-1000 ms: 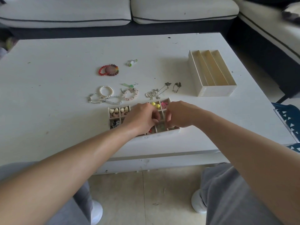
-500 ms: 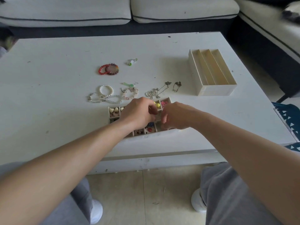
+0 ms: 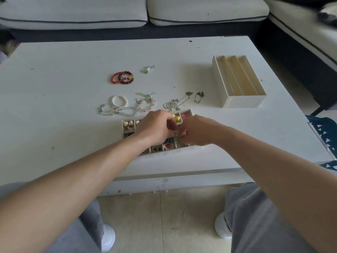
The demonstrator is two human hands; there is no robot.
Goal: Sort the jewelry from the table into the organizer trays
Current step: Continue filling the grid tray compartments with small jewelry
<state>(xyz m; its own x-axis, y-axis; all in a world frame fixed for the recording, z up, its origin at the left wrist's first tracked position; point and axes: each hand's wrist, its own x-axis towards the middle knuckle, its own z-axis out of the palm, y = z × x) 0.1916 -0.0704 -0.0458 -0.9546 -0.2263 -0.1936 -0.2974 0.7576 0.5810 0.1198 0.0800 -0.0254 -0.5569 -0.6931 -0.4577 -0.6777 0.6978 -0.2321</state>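
A small white compartment tray [image 3: 165, 154] with earrings and beads sits near the table's front edge. My left hand [image 3: 155, 127] and my right hand [image 3: 196, 130] hover over its middle, fingers curled and close together; what they pinch is hidden. Behind the tray lie pearl and pale bead bracelets [image 3: 119, 104], a pink bracelet [image 3: 148, 105], a green earring [image 3: 145, 94], silver chains [image 3: 176, 104] and a small chain [image 3: 198, 96]. Two red bead bracelets [image 3: 122, 77] and a green-white earring [image 3: 148, 69] lie farther back. A long tray with three slots [image 3: 242, 103] stands at the right.
The white table [image 3: 54, 110] fills the view, its front edge close to my knees. A grey sofa [image 3: 127, 13] runs behind the table and along the right side. A blue patterned object [image 3: 324, 128] sits by the table's right edge.
Both hands have shifted slightly back over the compartment tray, and the near row of compartments with a red bead has come into view.
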